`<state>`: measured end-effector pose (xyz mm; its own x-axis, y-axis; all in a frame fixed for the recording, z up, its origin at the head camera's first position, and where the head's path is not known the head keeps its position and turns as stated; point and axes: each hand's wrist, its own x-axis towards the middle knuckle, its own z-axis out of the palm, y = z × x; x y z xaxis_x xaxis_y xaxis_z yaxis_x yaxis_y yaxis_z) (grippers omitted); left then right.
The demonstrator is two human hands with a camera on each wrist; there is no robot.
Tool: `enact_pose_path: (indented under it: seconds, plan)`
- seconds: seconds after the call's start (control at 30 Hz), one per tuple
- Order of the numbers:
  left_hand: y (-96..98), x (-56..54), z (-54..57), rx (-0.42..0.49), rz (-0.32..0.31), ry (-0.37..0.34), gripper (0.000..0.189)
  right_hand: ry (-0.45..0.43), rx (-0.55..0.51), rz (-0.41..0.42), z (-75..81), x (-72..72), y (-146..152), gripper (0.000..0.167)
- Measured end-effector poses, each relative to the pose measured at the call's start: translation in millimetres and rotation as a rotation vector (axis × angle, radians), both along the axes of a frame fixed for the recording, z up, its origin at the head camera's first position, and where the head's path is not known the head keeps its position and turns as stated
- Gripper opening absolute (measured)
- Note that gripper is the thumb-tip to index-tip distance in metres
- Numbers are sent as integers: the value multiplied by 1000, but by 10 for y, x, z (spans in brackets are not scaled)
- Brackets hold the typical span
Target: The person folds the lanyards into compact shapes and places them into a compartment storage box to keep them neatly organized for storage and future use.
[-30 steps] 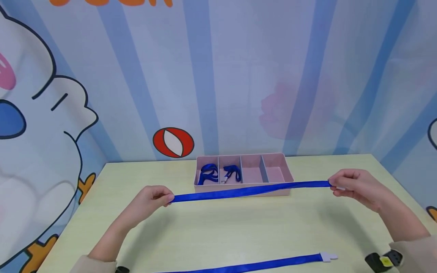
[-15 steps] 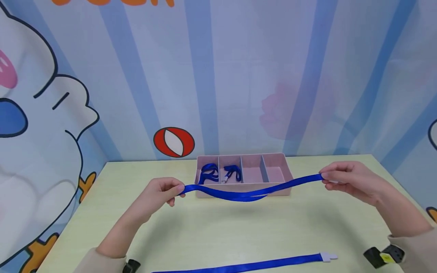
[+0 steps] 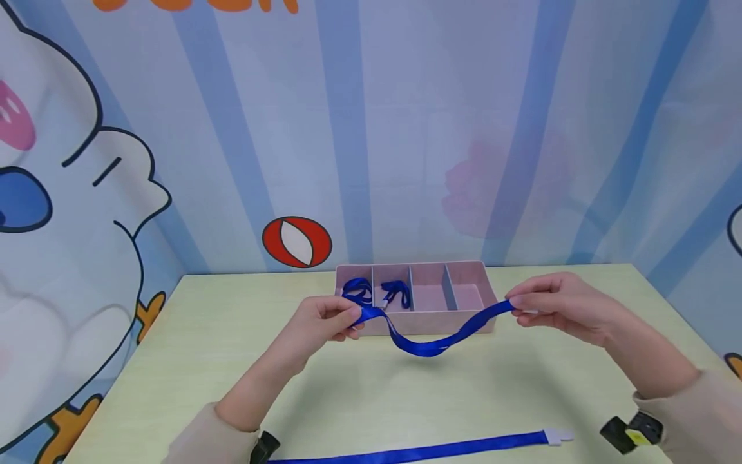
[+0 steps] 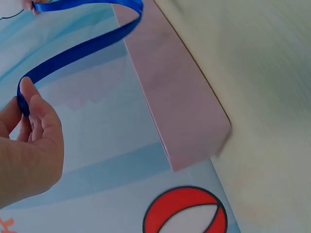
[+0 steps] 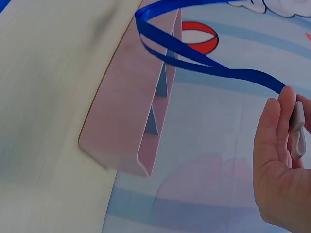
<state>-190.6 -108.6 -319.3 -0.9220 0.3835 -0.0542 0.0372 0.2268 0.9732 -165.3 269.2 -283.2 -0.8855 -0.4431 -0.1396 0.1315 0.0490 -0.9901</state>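
Note:
A blue lanyard (image 3: 426, 348) sags between the two hands, above the table and in front of the pink box. My left hand (image 3: 324, 320) pinches one end of it between thumb and fingers. At the other end, my right hand (image 3: 559, 306) pinches the strap near its pale clip (image 5: 299, 131), which shows beside the fingers in the right wrist view. Where the strap hangs, its two layers part slightly. A second blue lanyard (image 3: 464, 446) lies stretched along the near side of the table, its white clip (image 3: 558, 437) pointing right.
A pink box (image 3: 429, 320) with several compartments stands at the table's back edge. Its two left compartments each hold a folded blue lanyard (image 3: 397, 294). Behind the pale table (image 3: 243, 335) hangs a striped blue cartoon backdrop (image 3: 406, 129).
Both hands have come closer together, the left moving right and the right moving left. The lanyard between them went from stretched straight to a hanging curve.

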Motion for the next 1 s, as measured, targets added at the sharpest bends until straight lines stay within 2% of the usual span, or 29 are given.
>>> enact_pose_path:
  seconds: [0.13,0.37,0.6,0.77,1.0]
  plan:
    - [166,28,9,23,-7,-1,22,18,51,-14,14,0,-154,18]
    - [441,108,14,70,-51,5,23,63,101,29,-9,9,-407,12]
    - [687,190,-22,121,-71,-24,24,76,154,33,-35,8,-635,28]
    - [796,226,-45,201,-82,-88,24,85,187,33,-61,0,-747,32]
    - [857,240,-52,275,-144,-104,26,99,224,41,-103,-23,-826,32]
